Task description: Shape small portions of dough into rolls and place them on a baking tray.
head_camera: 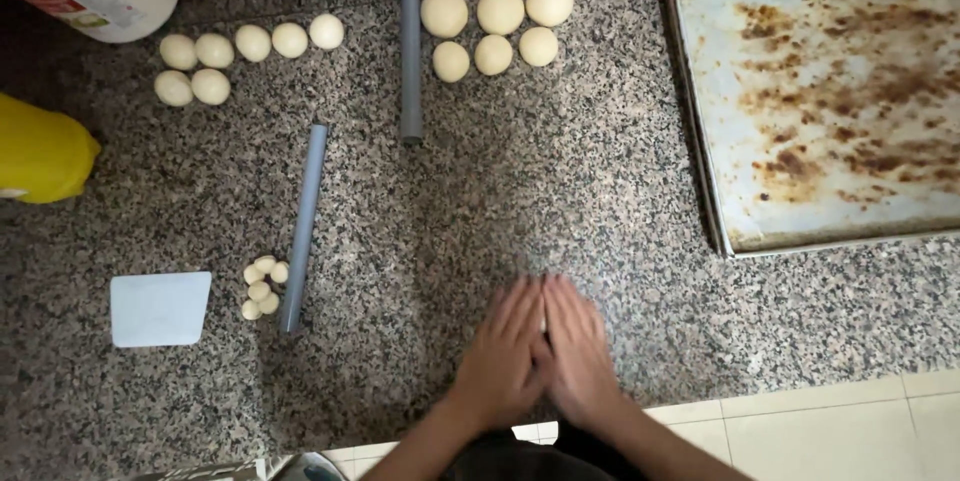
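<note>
I see the left hand [503, 361] and right hand [580, 356] pressed palm to palm (contents hidden) above the granite table [480, 201].

- Left hand [503, 359] and right hand [578, 356] are pressing palms together, fingers pointing far, blurred, over the near counter edge.
- A sliver of pale dough [544, 322] is showing between them.
</note>
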